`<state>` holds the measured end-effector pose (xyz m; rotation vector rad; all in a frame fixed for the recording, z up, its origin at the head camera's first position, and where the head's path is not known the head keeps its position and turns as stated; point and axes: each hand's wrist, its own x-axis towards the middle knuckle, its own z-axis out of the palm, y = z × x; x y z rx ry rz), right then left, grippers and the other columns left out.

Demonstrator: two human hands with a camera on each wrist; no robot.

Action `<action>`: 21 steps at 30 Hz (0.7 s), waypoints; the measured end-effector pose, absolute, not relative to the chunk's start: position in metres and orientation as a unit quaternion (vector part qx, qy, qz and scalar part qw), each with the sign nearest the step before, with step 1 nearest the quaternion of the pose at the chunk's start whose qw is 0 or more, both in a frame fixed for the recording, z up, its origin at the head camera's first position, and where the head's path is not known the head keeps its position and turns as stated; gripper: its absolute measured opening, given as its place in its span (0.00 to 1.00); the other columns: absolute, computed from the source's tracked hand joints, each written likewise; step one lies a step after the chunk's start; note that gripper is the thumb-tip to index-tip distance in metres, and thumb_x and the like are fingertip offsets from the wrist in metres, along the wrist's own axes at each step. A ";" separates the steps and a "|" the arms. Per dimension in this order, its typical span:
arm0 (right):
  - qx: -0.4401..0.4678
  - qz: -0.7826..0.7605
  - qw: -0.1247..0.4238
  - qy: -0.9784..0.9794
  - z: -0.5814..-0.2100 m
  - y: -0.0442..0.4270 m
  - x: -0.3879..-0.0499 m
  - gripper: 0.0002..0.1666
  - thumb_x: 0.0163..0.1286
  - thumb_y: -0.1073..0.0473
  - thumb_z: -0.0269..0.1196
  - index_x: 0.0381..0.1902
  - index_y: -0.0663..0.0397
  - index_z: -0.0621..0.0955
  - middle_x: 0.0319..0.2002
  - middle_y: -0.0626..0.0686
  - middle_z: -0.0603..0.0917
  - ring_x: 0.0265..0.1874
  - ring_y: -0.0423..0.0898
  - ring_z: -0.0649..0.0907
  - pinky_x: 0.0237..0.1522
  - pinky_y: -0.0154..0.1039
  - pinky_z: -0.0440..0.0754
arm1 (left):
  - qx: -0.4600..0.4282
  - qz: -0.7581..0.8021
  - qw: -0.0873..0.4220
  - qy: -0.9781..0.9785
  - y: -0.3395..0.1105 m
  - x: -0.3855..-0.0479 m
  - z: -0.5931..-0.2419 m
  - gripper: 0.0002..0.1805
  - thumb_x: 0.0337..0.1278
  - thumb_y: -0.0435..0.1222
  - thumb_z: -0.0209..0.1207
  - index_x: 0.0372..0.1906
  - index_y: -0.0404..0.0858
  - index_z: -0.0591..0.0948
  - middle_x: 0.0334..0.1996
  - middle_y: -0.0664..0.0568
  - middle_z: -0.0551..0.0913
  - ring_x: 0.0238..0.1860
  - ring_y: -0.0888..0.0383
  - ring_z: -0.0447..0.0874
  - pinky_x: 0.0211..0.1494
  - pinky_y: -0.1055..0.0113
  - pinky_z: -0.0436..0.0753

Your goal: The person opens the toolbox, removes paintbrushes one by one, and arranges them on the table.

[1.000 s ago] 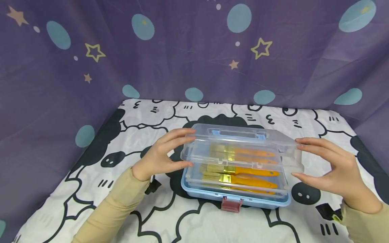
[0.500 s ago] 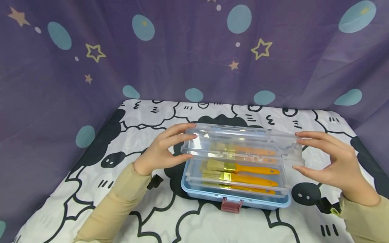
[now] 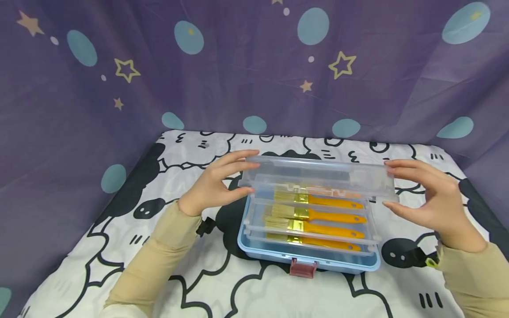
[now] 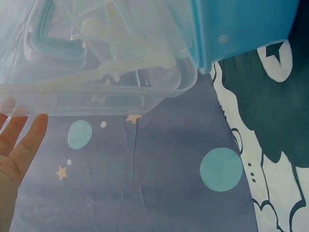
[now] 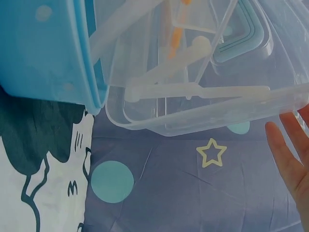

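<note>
A plastic case with a light blue base (image 3: 266,255) sits on the cloth, its clear lid (image 3: 310,170) tilted up at the back. Several paintbrushes (image 3: 334,216) with orange handles lie side by side in clear trays (image 3: 374,241). At the lid's left end, my left hand (image 3: 210,185) touches it with fairly straight fingers, thumb lower down. My right hand (image 3: 435,201) does the same at the right end. White link arms (image 4: 111,67) show through the clear plastic in the left wrist view. The lid partly covers the farthest brushes.
A maroon latch (image 3: 303,268) hangs at the base's front. The cloth (image 3: 214,265) bears a black-and-white cartoon print. Behind it hangs a purple curtain (image 3: 254,79) with stars and ovals. Small black devices (image 3: 417,256) sit by the wrists.
Both hands have moved up and slightly away with the lid, which has swung further up. The clear trays with the paintbrushes have shifted apart, and more of the brushes shows now.
</note>
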<state>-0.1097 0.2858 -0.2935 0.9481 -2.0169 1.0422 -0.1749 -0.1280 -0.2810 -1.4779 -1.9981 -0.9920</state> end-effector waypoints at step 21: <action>0.363 0.574 0.263 -0.686 -0.294 0.284 -0.129 0.37 0.45 0.60 0.76 0.45 0.86 0.76 0.52 0.55 0.81 0.51 0.44 0.80 0.47 0.25 0.80 | -0.524 -0.368 0.206 -0.740 -0.126 -0.192 -0.272 0.27 0.59 0.49 0.60 0.52 0.31 0.80 0.59 0.37 0.75 0.60 0.45 0.74 0.63 0.57 0.73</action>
